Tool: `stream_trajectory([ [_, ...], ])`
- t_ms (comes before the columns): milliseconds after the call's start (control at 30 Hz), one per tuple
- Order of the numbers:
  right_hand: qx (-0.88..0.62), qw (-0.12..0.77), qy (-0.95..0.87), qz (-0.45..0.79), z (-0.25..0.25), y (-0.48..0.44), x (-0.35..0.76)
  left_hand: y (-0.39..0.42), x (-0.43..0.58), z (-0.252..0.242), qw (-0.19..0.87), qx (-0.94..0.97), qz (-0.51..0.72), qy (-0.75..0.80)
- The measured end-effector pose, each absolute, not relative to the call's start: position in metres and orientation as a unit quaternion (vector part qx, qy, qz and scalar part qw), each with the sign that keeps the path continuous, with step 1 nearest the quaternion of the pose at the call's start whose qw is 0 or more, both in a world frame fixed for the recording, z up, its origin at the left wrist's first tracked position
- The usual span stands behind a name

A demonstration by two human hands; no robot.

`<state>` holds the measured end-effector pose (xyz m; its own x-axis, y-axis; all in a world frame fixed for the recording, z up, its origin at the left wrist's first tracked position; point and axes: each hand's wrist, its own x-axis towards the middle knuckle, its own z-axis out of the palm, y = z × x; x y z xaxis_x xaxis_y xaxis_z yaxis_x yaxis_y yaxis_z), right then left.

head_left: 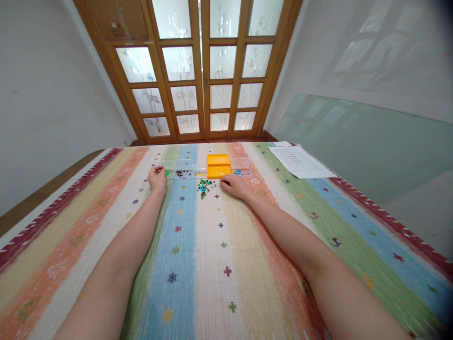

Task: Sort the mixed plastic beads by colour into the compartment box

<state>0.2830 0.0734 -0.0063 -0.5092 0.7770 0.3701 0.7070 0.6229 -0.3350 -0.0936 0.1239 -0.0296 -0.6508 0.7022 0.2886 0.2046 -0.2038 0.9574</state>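
My left hand [157, 178] is at the left end of a row of small boxes, its fingers curled together beside some green pieces [167, 173] in a clear box. What they pinch, if anything, is too small to make out. My right hand [234, 185] rests on the cloth just in front of an orange box [218, 158], fingers bent and closed, with their tips hidden. Left of those fingers lies a loose pile of tiny mixed-colour pieces [204, 187], mostly green, blue and dark red. The open orange box has a few pale pieces inside.
Clear boxes flank the orange one, holding dark red pieces [183, 174], yellow pieces [199, 174] and blue pieces [240, 173]. A striped tablecloth [208, 264] covers the table. Written paper sheets [300, 162] lie at the back right. Beyond stand wood-framed glass doors [203, 94].
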Motion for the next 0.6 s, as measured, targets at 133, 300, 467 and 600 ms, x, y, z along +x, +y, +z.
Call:
stream_trajectory([
  [133,-0.426,0.252,-0.866,0.073,-0.007,0.074,0.283,0.121,-0.091,-0.026,0.181,0.376,0.676,0.607],
  [300,-0.419,0.261,-0.867,0.073,-0.008,0.074,0.284,0.112,-0.084,-0.015,0.177,0.38,0.672,0.61],
  [467,-0.416,0.26,-0.868,0.074,-0.008,0.074,0.283,0.105,-0.079,-0.008,0.173,0.38,0.675,0.608],
  [600,-0.418,0.262,-0.867,0.077,-0.008,0.074,0.283,0.106,-0.079,-0.008,0.171,0.376,0.676,0.61],
])
